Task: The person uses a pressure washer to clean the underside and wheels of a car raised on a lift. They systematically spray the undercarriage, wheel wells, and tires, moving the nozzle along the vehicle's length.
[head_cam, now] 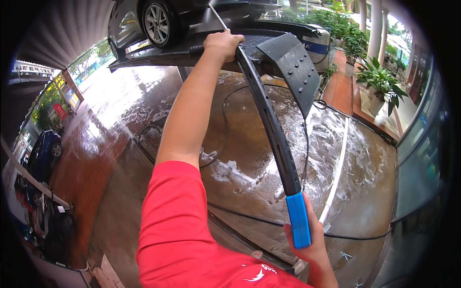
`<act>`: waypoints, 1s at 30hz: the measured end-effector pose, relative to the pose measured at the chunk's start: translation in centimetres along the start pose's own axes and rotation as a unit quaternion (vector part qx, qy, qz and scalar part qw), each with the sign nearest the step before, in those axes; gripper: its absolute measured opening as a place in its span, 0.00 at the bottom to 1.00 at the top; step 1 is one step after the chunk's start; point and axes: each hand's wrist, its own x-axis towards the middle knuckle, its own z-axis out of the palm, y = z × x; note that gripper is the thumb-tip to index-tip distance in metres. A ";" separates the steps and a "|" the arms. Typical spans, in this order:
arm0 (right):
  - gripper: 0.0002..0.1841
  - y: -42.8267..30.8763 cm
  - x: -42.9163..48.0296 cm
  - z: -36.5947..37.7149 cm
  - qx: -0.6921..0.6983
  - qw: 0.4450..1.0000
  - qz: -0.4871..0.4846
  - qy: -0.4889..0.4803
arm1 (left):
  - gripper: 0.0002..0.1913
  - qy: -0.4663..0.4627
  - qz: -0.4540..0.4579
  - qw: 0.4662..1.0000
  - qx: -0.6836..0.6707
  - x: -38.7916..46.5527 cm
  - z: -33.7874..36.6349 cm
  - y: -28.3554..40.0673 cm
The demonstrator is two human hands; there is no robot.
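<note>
My left hand (224,44) grips the black barrel of a pressure washer lance (268,118) near its front. My right hand (311,230) is closed around the lance's blue rear handle (298,219). From the metal tip (218,16) at the top, a spray of water goes toward the underside of a dark car (194,16). The car stands on a raised black lift platform (158,57), with one front or rear wheel (156,24) facing me. A bolted black metal flap (293,68) hangs from the platform's near end.
Black hoses (248,215) run across the wet concrete floor (252,126), which bears white foam (234,174). At right are a potted plant (380,84) on a step, a white and blue drum (317,46) and a glass panel (414,172). A blue car (43,154) stands far left.
</note>
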 end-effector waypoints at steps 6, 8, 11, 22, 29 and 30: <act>0.48 -3.8 0.6 6.5 -0.027 0.998 -0.047 -0.030 | 0.23 0.025 -0.042 0.999 0.007 -5.0 -1.0 -9.6; 0.49 -4.6 0.6 8.2 -0.033 0.996 -0.071 -0.037 | 0.23 0.023 -0.054 0.998 0.005 -6.9 -1.5 -12.3; 0.50 -5.4 -0.2 10.3 -0.036 0.996 -0.063 -0.053 | 0.22 0.034 -0.061 0.997 0.011 -9.5 -1.9 -15.2; 0.50 -5.7 0.7 16.7 -0.014 1.000 -0.020 0.011 | 0.21 0.050 0.008 0.999 0.014 -6.0 0.4 -15.0; 0.50 -4.2 7.3 18.2 -0.024 0.996 -0.048 0.076 | 0.22 0.087 0.045 0.995 0.025 2.1 2.6 -14.6; 0.51 -3.9 8.7 18.6 -0.037 0.993 -0.063 0.095 | 0.23 0.073 0.043 0.996 0.027 3.6 2.7 -14.4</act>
